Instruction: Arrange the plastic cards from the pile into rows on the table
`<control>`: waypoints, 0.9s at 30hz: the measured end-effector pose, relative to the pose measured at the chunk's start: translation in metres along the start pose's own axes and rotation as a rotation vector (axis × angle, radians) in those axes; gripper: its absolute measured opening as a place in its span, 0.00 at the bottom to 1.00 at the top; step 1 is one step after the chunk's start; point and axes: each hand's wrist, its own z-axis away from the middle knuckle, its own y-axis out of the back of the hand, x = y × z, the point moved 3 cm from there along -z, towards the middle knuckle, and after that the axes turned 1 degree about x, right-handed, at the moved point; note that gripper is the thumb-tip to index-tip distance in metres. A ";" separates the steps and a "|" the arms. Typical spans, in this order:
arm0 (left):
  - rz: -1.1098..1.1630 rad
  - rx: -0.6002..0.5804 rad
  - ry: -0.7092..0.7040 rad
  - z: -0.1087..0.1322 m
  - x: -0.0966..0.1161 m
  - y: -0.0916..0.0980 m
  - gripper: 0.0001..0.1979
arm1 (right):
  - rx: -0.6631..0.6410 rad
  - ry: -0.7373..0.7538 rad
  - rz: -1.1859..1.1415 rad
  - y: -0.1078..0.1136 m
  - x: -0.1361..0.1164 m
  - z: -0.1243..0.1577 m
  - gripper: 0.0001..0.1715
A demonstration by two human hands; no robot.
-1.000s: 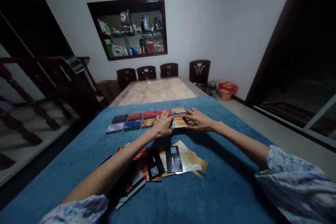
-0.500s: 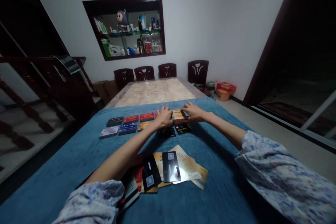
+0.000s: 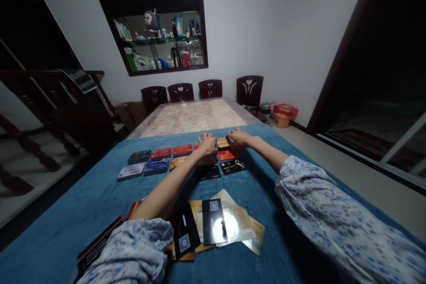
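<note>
A gold card (image 3: 222,143), perhaps the top of a small stack, lies at the far side of the card rows. My left hand (image 3: 207,144) has its fingers closed at the card's left edge, while my right hand (image 3: 238,137) grips the right edge with bent fingers. Just in front of it are a red card (image 3: 227,155) and a black VIP card (image 3: 233,167). A dark card (image 3: 209,172) sits under my left wrist. To the left stand neat stacks: black (image 3: 140,156), red (image 3: 161,153), another red (image 3: 182,150), blue (image 3: 156,166), silver (image 3: 131,171) and gold (image 3: 178,163), partly covered by my forearm.
Loose cards spread near me, with black cards (image 3: 214,222) on gold ones (image 3: 256,230); my left sleeve hides some. A blue cloth (image 3: 286,239) covers the near part of the table (image 3: 199,113). Chairs (image 3: 249,91) line the far end.
The gold card has moved away from me with both hands, uncovering the red card behind the VIP card. My right forearm has shifted left, and the view has tilted slightly.
</note>
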 end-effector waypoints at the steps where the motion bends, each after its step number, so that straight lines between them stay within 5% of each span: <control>1: 0.001 -0.004 0.002 -0.002 -0.001 -0.002 0.13 | -0.004 -0.003 0.000 -0.002 0.001 -0.003 0.17; 14: 0.000 -0.097 0.054 -0.023 -0.008 -0.019 0.14 | -0.031 -0.003 0.025 -0.023 0.007 -0.027 0.19; 27: -0.009 -0.118 0.080 -0.026 -0.007 -0.022 0.15 | -0.070 0.026 0.000 -0.021 0.003 -0.037 0.20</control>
